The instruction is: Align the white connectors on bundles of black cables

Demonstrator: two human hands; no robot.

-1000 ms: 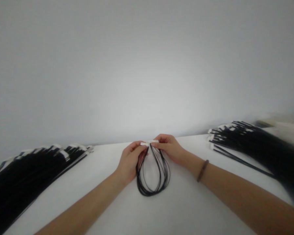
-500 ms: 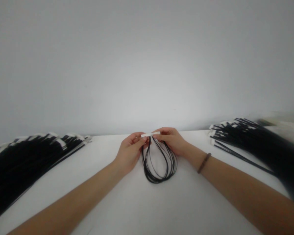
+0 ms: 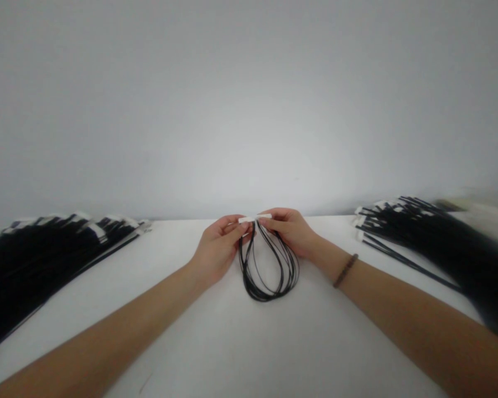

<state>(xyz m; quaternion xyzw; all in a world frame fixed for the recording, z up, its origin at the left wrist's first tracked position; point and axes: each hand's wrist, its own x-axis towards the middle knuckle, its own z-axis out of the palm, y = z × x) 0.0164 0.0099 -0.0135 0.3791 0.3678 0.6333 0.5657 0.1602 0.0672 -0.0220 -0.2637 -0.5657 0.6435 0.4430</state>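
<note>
A looped bundle of thin black cables (image 3: 266,297) hangs between my hands over the white table, its two white ends close together at the top. Between thumb and fingers, my left hand (image 3: 219,246) pinches the bundle at the left white end (image 3: 244,219). My right hand (image 3: 288,231) holds it by the right white end (image 3: 265,215) in the same kind of pinch. Whether the two ends touch is too blurred to tell. Some fingertips are hidden behind the ends and the strands.
On the left of the white table (image 3: 249,354) lies a large pile of black cables (image 3: 33,265) with white ends. Another pile (image 3: 431,243) lies on the right, with blurred pale material (image 3: 489,218) behind it. A plain wall (image 3: 249,110) rises at the back.
The view has tilted slightly, so the hands, table and piles sit a little higher. Both hands keep their hold on the cable bundle; the white ends look slightly more separate in the middle.
</note>
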